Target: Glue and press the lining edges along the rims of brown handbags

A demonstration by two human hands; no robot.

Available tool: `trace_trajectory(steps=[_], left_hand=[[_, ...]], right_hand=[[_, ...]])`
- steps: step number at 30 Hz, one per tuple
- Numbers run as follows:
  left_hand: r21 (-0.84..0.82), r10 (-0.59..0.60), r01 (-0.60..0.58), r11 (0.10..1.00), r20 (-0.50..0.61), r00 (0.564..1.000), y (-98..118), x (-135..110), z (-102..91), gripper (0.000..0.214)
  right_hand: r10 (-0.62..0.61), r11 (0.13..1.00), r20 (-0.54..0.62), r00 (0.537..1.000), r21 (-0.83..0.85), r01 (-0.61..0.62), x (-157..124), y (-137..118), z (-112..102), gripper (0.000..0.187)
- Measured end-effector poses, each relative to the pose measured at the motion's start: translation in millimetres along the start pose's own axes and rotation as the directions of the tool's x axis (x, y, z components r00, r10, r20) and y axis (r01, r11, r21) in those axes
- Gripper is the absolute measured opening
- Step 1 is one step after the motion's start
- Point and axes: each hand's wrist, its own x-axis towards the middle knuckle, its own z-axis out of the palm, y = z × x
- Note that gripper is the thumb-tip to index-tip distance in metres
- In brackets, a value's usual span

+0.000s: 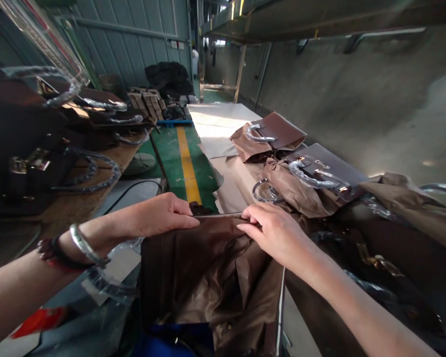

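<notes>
A dark brown handbag is right in front of me, its shiny brown lining creased and facing up. My left hand pinches the bag's far edge near its left corner, thumb on top and fingers curled. Along the same edge, farther right, my right hand grips with thumb and fingertips. Between the two hands the rim runs fairly straight. A plastic-wrapped handle curves out at the bag's left side, below my left wrist. Something bright blue shows under the near part of the lining.
On the right, several brown handbags with wrapped handles lie on a table covered with pale sheets. More dark bags crowd a table at left. Between them runs a green floor with a yellow stripe. A shelf overhangs the right.
</notes>
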Motion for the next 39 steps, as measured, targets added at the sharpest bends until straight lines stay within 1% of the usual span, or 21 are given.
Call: trace_trajectory(steps=[4,7,11,16,19,22,28,37,39], left_hand=[[0.014,0.019,-0.019,1.000,-0.004,1.000,-2.2,1.0,0.2,0.035],[0.015,0.029,-0.029,0.999,-0.009,1.000,-3.0,1.3,0.7,0.034],[0.007,0.019,-0.019,1.000,0.030,0.999,-8.5,4.8,0.7,0.036],[0.053,0.011,-0.012,0.999,0.017,1.000,-15.5,7.6,-0.8,0.037],[0.048,0.013,-0.014,0.999,0.028,1.000,-16.9,7.3,-0.9,0.037],[0.040,0.026,-0.027,0.999,0.036,0.999,-16.5,6.4,-0.2,0.037],[0.011,0.018,-0.018,1.000,0.044,0.999,-15.1,4.5,0.3,0.036],[0.050,0.052,-0.055,0.997,0.057,0.997,-11.1,1.9,0.0,0.035],[0.043,0.063,-0.066,0.997,0.069,0.996,-12.3,2.0,0.0,0.036]], right_hand=[[-0.029,1.000,0.043,0.999,0.000,0.029,4.1,-1.0,0.8,0.013],[0.003,0.999,0.053,0.999,-0.039,-0.001,7.4,-1.6,2.3,0.014],[0.053,0.996,0.075,0.996,-0.079,-0.047,12.2,-2.9,6.3,0.012],[0.108,0.988,0.059,0.992,-0.116,-0.100,16.1,-6.5,9.7,0.013],[0.114,0.986,0.055,0.992,-0.125,-0.106,17.9,-7.7,9.9,0.012],[0.115,0.986,0.055,0.992,-0.131,-0.107,19.5,-8.0,9.9,0.012],[0.132,0.983,0.065,0.989,-0.139,-0.122,20.2,-9.6,11.2,0.012],[0.129,0.986,0.062,0.990,-0.111,-0.122,21.4,-9.2,12.0,0.013],[0.153,0.984,0.053,0.987,-0.097,-0.147,21.5,-8.7,13.4,0.013]])
